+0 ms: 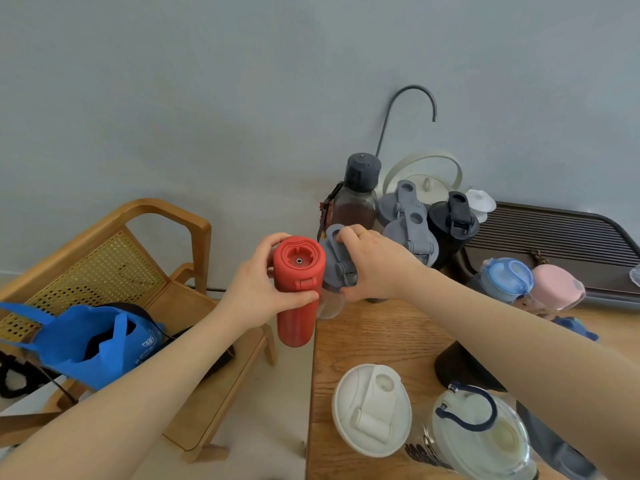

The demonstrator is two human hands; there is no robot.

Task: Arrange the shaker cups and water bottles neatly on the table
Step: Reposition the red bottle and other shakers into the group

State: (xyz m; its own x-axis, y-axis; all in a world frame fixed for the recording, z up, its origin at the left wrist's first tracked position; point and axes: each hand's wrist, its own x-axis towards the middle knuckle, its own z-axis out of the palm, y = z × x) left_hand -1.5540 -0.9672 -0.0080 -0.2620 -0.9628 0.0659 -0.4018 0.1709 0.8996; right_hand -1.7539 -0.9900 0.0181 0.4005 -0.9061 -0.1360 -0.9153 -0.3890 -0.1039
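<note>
left hand point(258, 292): you're gripping the red bottle point(298, 292) around its upper body, fingers wrapped. Bottle upright, long axis vertical, held off the desk's left edge, over the gap toward the chair point(145, 244).
right hand point(375, 263): closed over the lid of the grey shaker cup point(337, 268), thumb low, fingers on top. Cup upright at the desk's far-left corner; can't tell if it's lifted or resting.
key relation: red bottle sits at 9 o'clock of the grey cup, sides just touching or nearly. Both vertical, so they can go down side by side.
back group: dark-capped bottle point(358, 192), two more grey shakers point(408, 223) and a black shaker point(452, 226) bunched at 12 to 1 o'clock of your right hand, near the wall.
other items: blue-lid bottle point(507, 278) and pink bottle point(556, 289) at 3 o'clock; white-lid cup point(372, 410) and clear bottle with blue loop point(481, 431) at 6 o'clock, nearest you.
desk point(377, 337): open wood between the near and far groups.
next move, my read: bring the red bottle rightward over the desk edge before lowering; it isn't above the surface yet.
risk: knocking the grey cup while setting down.
</note>
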